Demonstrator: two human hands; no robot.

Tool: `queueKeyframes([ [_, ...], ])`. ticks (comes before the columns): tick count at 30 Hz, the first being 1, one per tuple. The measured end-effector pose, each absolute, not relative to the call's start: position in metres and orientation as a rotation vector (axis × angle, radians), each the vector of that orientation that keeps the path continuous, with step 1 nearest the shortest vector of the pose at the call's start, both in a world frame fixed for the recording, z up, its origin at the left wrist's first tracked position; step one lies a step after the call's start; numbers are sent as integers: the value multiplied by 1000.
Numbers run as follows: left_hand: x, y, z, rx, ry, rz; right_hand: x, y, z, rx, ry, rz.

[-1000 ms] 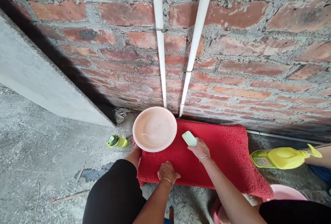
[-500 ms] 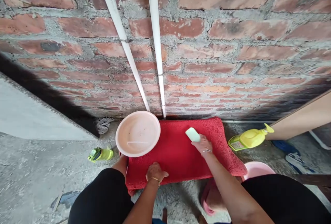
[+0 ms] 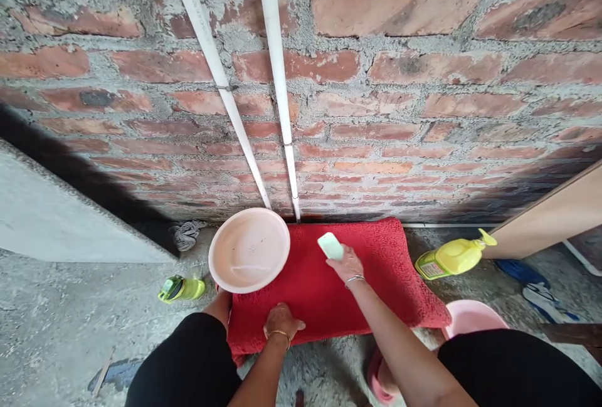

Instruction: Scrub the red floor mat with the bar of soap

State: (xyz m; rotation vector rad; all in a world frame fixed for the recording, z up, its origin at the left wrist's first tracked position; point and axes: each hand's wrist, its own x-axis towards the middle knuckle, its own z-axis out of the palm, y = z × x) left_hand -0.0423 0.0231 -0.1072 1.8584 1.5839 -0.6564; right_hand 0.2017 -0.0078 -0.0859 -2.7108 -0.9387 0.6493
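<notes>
A thick red rug (image 3: 324,288) with a shaggy border is spread over a low support that it hides. My right hand (image 3: 347,264) is closed around a pale green, soap-like bar (image 3: 330,246), held over the rug's middle; whether the bar touches the cloth is hard to tell. Near the rug's front edge, my left hand (image 3: 283,321) rests on the fabric with its thumb spread and its fingers partly foreshortened. At the rug's back left corner sits a pale pink basin (image 3: 249,250) with a thin whitish line inside.
A yellow pump bottle (image 3: 451,258) stands right of the rug. Behind my right knee is a pink tub (image 3: 475,318). On the left floor are a green bottle (image 3: 182,288) and a grey rag (image 3: 187,234). White pipes (image 3: 277,56) run down the brick wall (image 3: 399,68).
My right hand has moved left across the rug with the pale green bar. The left hand stays in nearly the same place. The view has tilted up slightly.
</notes>
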Motion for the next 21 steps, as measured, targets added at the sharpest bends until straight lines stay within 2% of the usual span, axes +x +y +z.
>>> queueKeyframes([
  [5,-38,24,-105,1833,1603,-673,168,60,-76,-2585,-1302,722],
  [9,-37,25,-107,1817,1604,-678,200,59,-84,-2634,-1313,729],
  [21,-38,26,-107,1838,1593,-657,381,-136,-71,-3061,-408,584],
])
